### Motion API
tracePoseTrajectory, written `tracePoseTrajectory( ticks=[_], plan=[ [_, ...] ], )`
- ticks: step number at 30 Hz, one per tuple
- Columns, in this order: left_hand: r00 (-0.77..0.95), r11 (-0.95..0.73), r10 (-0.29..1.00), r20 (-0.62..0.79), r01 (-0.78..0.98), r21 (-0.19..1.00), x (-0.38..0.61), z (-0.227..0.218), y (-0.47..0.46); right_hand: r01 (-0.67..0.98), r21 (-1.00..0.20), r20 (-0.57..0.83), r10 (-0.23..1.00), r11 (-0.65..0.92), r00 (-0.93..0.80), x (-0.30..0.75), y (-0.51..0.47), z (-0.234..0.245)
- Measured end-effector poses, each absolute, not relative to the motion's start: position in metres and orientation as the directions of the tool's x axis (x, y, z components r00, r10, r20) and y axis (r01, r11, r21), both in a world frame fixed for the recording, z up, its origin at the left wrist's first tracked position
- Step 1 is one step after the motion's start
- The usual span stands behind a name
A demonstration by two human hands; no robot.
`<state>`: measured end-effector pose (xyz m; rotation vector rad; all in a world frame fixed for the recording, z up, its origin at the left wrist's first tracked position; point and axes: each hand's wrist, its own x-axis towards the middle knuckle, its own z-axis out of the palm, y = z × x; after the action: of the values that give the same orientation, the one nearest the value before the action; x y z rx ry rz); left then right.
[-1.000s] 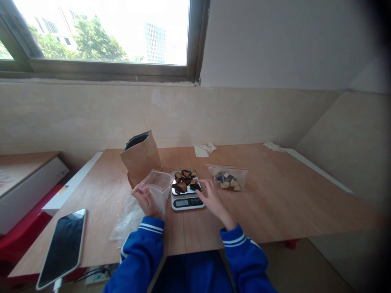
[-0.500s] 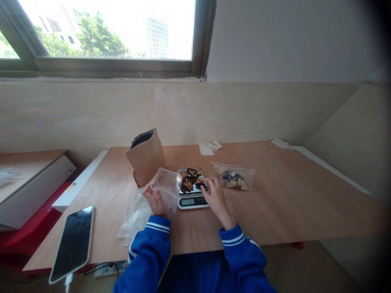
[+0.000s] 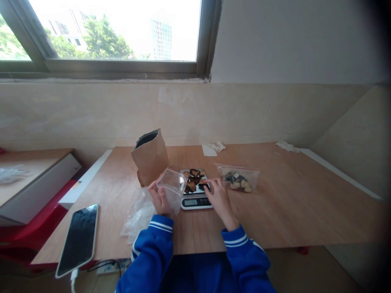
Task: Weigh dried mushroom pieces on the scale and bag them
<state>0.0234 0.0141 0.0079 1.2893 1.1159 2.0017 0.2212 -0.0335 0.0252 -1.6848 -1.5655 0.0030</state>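
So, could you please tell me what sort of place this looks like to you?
Probably a makeshift indoor workroom: a plywood tabletop under a window, with a digital kitchen scale holding dark food slices, and a zip bag beside it.

Wooden table (image 3: 284, 207), seemingly plywood, under a digital scale (image 3: 196, 202), kraft bag (image 3: 150, 159), zip bag (image 3: 237, 178), smartphone (image 3: 78, 235).

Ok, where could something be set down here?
The widest bare wooden tabletop lies right of the clear zip bag of dark pieces. A smaller patch lies between the brown paper bag and the black-screened phone. It's crowded around the silver digital scale, between the right hand and the left hand holding another clear zip bag.
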Motion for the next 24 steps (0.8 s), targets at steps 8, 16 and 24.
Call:
tracePoseTrajectory(
  ticks=[8,16,24],
  plan=[
    [-0.422,-0.557,0.749,0.51,0.016,0.831,0.021,0.004,0.017,0.691,-0.704,0.429,0.874,0.165,0.228,0.23,-0.024,0.068],
    [-0.355,-0.571,0.753,0.555,0.068,0.818,0.019,0.001,0.015,0.334,-0.89,0.365,0.924,0.31,0.114,0.175,-0.026,0.138],
    [-0.421,-0.554,0.76,0.495,-0.019,0.833,0.021,0.007,0.013,0.47,-0.822,0.491,0.819,0.322,0.298,0.179,-0.022,0.09]
  ],
)
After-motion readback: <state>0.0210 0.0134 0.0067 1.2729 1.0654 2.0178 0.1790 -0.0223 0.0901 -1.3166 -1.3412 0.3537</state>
